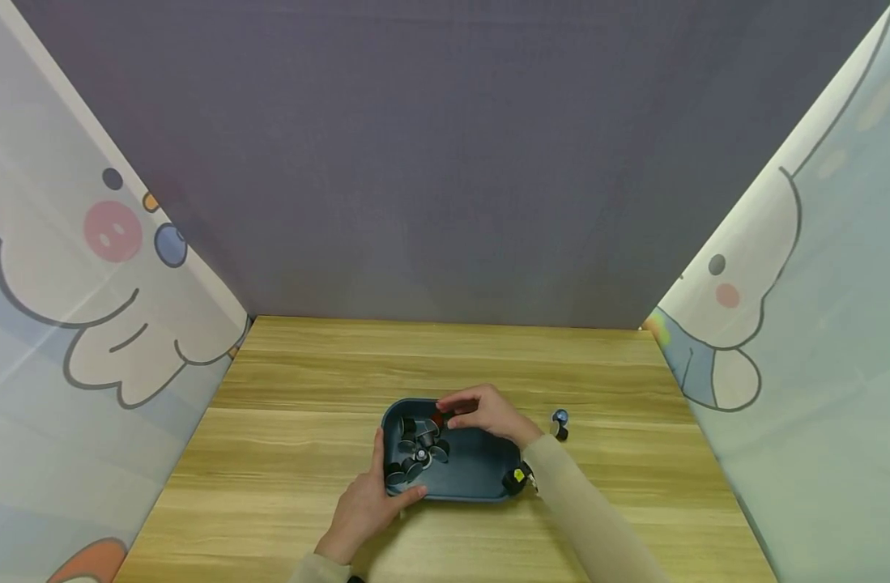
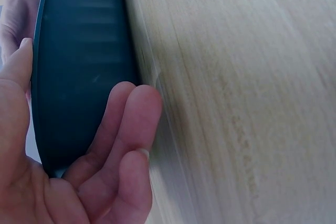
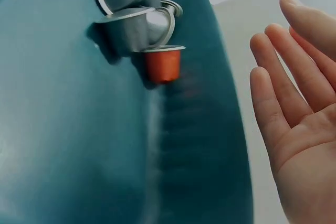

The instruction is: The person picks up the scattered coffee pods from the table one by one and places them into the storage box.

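Observation:
A dark blue-teal tray (image 1: 474, 474) with rounded corners lies on the table. My left hand (image 1: 364, 504) holds its near left corner, thumb along the front rim and index finger up the left side; in the left wrist view the other fingers (image 2: 139, 116) lie against the outer wall. Coffee capsules (image 1: 410, 465), mostly dark and silver, are heaped in the tray's left part. An orange-red capsule (image 3: 164, 65) sits at the heap's edge. Over the far rim is my right hand (image 1: 488, 413), fingers spread and holding nothing in the right wrist view.
Right of the tray, a blue capsule (image 1: 559, 416) and a black one (image 1: 559, 432) lie on the wooden table (image 1: 306, 389). A black device with a yellow mark (image 1: 516, 478) hangs by my right wrist over the tray's near right corner. A grey panel (image 1: 445, 202) stands behind.

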`<move>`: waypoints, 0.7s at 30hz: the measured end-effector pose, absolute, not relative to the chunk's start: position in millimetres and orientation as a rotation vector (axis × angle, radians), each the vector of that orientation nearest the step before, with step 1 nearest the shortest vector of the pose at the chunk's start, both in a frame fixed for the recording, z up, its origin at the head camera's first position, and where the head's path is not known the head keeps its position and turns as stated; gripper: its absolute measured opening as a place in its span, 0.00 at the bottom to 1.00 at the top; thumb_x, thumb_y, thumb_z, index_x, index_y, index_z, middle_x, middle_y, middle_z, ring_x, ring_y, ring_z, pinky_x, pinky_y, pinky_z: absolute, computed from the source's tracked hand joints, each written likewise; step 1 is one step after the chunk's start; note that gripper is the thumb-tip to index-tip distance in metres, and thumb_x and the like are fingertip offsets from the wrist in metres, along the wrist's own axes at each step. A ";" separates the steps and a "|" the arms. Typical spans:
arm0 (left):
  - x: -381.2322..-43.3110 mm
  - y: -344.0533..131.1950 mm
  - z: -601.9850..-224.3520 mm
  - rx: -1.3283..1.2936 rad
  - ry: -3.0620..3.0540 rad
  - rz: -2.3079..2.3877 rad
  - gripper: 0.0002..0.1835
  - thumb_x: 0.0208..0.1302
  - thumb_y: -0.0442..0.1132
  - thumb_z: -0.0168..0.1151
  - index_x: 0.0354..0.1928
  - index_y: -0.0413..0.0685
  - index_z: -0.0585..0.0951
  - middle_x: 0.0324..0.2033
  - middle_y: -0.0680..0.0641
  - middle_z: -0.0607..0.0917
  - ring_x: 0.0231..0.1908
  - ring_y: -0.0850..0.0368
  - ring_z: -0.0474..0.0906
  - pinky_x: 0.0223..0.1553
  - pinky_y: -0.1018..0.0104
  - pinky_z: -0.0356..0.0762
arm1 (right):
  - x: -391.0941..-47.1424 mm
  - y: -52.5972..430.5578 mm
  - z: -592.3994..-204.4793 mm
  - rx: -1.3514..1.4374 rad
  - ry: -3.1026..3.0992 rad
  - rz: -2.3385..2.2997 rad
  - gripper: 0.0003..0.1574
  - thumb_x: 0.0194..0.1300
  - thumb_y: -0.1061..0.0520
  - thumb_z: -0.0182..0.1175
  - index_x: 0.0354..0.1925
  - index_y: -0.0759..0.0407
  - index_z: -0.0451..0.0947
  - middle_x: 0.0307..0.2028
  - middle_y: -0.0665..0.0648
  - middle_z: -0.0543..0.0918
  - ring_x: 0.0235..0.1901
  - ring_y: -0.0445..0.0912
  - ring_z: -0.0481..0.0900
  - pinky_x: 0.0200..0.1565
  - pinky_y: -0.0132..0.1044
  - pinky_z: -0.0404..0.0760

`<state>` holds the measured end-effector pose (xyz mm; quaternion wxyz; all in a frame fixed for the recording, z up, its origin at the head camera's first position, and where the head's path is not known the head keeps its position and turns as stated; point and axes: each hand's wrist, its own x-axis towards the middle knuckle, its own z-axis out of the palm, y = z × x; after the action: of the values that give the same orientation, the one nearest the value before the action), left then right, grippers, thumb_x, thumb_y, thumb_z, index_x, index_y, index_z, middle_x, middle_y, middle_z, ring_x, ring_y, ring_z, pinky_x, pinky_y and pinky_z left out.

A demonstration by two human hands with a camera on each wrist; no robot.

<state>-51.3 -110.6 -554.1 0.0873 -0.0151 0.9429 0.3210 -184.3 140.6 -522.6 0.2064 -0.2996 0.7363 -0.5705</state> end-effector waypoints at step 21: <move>-53.5 -110.3 -561.7 -0.057 2.825 0.940 0.70 0.48 0.72 0.70 0.80 0.49 0.39 0.26 0.41 0.82 0.23 0.52 0.77 0.22 0.56 0.69 | -153.5 221.5 -497.8 -0.576 2.304 -1.770 0.23 0.65 0.66 0.66 0.56 0.76 0.77 0.53 0.71 0.81 0.51 0.67 0.79 0.47 0.33 0.79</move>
<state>-53.5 -110.3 -561.7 0.0819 -0.0190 0.9455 0.3145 -153.5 221.5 -497.8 0.0898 -0.1935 0.7748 -0.5951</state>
